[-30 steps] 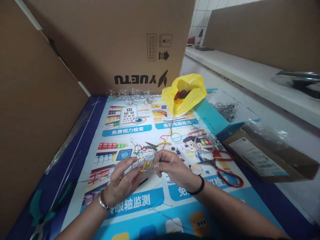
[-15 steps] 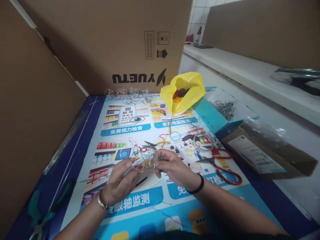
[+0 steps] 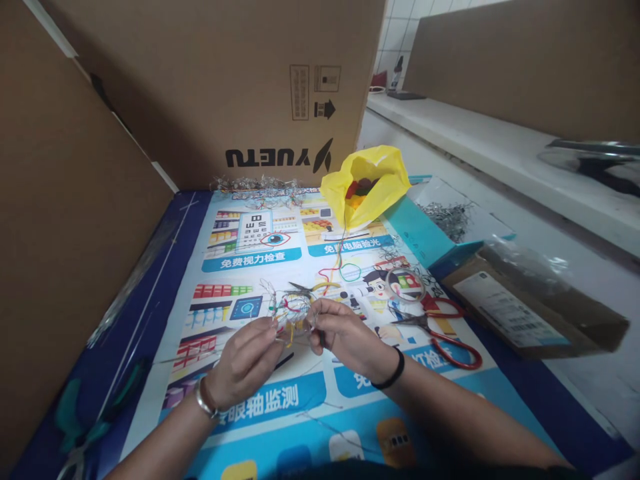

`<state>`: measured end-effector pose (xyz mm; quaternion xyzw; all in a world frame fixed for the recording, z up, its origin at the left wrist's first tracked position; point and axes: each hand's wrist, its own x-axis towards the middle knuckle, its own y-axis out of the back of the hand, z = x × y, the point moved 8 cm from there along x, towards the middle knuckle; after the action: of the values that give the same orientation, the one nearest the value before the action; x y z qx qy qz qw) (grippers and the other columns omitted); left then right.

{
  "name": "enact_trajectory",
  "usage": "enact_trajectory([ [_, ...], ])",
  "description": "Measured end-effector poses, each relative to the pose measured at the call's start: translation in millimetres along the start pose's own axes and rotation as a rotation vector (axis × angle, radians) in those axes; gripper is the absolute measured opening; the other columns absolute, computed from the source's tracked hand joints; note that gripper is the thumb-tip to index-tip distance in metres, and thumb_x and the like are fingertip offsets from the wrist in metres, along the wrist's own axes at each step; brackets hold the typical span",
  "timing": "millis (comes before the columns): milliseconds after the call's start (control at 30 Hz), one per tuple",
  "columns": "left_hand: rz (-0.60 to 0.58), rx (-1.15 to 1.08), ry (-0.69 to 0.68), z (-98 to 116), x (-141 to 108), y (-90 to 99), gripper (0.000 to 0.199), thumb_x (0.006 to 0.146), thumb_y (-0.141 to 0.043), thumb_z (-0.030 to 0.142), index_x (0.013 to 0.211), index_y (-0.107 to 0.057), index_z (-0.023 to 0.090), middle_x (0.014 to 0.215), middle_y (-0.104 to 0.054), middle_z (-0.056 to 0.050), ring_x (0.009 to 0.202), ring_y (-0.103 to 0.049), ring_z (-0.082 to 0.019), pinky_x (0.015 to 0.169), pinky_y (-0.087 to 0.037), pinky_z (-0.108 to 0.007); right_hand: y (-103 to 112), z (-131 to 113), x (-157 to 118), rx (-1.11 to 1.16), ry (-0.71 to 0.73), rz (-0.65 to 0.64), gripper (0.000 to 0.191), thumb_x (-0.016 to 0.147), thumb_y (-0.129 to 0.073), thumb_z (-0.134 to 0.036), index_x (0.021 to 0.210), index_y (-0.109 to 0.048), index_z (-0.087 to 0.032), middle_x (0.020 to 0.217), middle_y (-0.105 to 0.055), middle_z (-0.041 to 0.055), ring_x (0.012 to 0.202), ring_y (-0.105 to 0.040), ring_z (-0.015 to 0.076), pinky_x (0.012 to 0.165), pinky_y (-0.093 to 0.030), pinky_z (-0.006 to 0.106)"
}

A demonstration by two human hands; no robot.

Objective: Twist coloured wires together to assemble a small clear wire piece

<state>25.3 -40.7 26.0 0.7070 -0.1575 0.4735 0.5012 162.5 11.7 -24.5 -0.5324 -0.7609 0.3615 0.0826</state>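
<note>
Between my two hands is a loose bundle of thin silvery wire (image 3: 294, 312) with red, yellow and green thread in it. My left hand (image 3: 250, 353) pinches the bundle's left side between thumb and fingers. My right hand (image 3: 339, 333) grips its right edge with bent fingers. Just beyond the bundle lie small dark-tipped scissors (image 3: 303, 288) with a yellowish handle. Red and green thread (image 3: 340, 267) runs from there to a yellow bag (image 3: 367, 180), which holds red, dark and yellow material. Exactly where the fingertips meet the wire is hard to make out.
Red-handled scissors (image 3: 440, 327) and a clear ring-shaped roll (image 3: 405, 285) lie to the right. Beyond them stand a cardboard box (image 3: 530, 310) and a teal box (image 3: 425, 233) with wire pieces. Green-handled pliers (image 3: 80, 420) are at lower left. Cardboard walls (image 3: 200, 80) rise behind and left.
My left hand has turned slightly and shifted a little to the right along the wire bundle. The bundle's loops show more openly now. My right hand has barely moved.
</note>
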Motion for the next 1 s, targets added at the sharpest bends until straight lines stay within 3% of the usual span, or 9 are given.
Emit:
enact_trajectory([
  [267, -0.036, -0.063, -0.036, 4, -6, -5.4, 0.030, 0.065, -0.071, 0.000, 0.087, -0.063, 0.018, 0.122, -0.052, -0.005, 0.105, -0.057, -0.022, 0.088, -0.055, -0.040, 2, 2, -3, 0.020, -0.029, 0.080, 0.011, 0.063, -0.065, -0.018, 0.069, -0.056, -0.017, 0.052, -0.050, -0.0053, 0.044, -0.045, 0.0072, 0.044, -0.037, 0.021],
  [600, -0.018, -0.043, -0.034, 4, 1, -1.5, 0.031, 0.064, -0.072, 0.001, 0.090, -0.062, 0.015, 0.113, -0.053, -0.008, 0.102, -0.058, -0.022, 0.088, -0.054, -0.038, 2, 6, -1, 0.063, -0.045, 0.009, 0.009, 0.067, -0.062, -0.019, 0.069, -0.054, -0.017, 0.055, -0.054, -0.0029, 0.046, -0.047, 0.0087, 0.043, -0.035, 0.021],
  [867, 0.082, 0.096, 0.214, -16, 11, 3.4, 0.033, 0.062, -0.075, 0.006, 0.087, -0.057, 0.019, 0.112, -0.050, -0.007, 0.101, -0.056, -0.021, 0.084, -0.054, -0.037, 0, 2, -2, 0.084, -0.032, 0.004, 0.015, 0.067, -0.067, -0.020, 0.070, -0.053, -0.016, 0.059, -0.058, -0.0020, 0.052, -0.052, 0.0093, 0.048, -0.039, 0.021],
  [1000, 0.022, 0.047, 0.505, -36, 10, -6.5, 0.024, 0.069, -0.070, 0.011, 0.087, -0.058, 0.020, 0.130, -0.036, -0.009, 0.113, -0.047, -0.026, 0.081, -0.054, -0.039, 2, 5, 0, 0.056, -0.020, 0.023, 0.018, 0.068, -0.070, -0.023, 0.071, -0.053, -0.017, 0.064, -0.061, -0.0007, 0.052, -0.052, 0.0083, 0.047, -0.037, 0.020],
])
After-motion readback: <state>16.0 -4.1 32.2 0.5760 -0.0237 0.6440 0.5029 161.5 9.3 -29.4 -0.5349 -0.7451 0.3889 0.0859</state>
